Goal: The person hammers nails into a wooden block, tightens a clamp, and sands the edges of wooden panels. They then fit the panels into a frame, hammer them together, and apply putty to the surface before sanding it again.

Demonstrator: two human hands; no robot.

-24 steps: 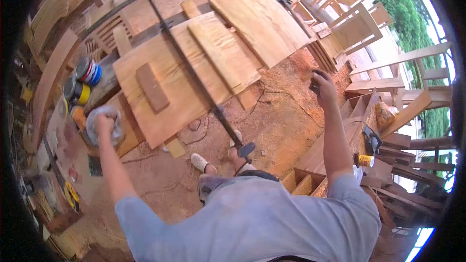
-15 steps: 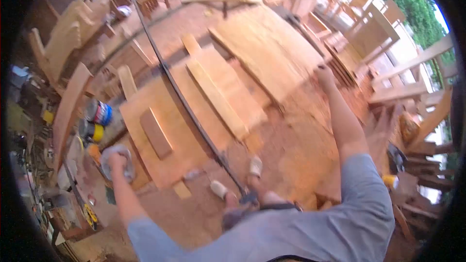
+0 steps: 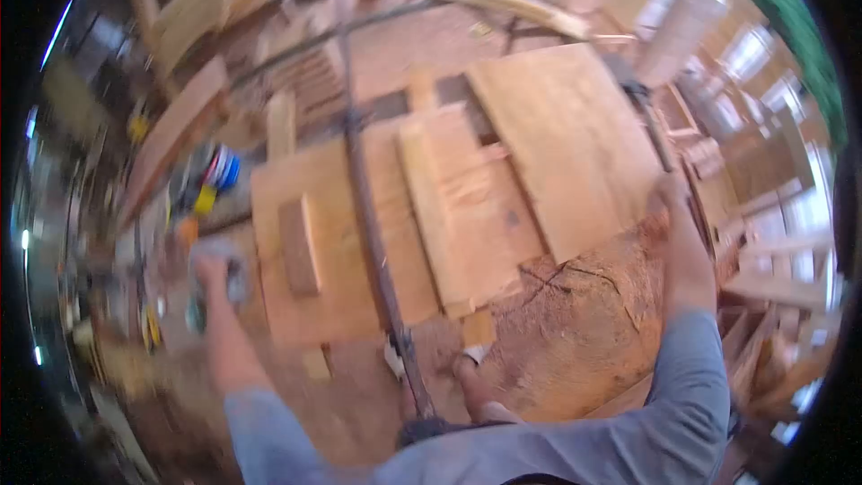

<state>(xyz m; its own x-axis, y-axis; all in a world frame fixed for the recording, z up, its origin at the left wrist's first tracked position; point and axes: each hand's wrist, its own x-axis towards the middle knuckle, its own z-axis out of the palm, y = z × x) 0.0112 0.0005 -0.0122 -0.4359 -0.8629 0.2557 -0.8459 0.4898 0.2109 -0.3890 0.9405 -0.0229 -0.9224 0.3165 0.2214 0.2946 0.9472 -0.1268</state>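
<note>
Movement shows on the right, by the head view: the right hand, earlier out over the sawdust-strewn floor, is now at the outer corner of the wide panel, well to the right of the long bar clamp. A shorter bar ends just beside that hand; blur prevents me from confirming contact, and I cannot tell whether those fingers are apart or together. I judge that this puts one hand at either end of the laid-out boards, so attention is divided between them.

The left hand matches the earlier views, remaining at the clear plastic container, left of the bar clamp and beyond the large board. Its fingers look curled, but I cannot verify whether they are clamped on the plastic.

Containers: the plastic one may be a tub or a bag; its outline is too smeared for me to rule, and its contents are not legible. Further left of the bar clamp than the board, I record a blue-and-white can and, just beside it, a yellow-banded can. Their contents cannot be made out. A brown block lies on the large board, left of the clamp.
</note>
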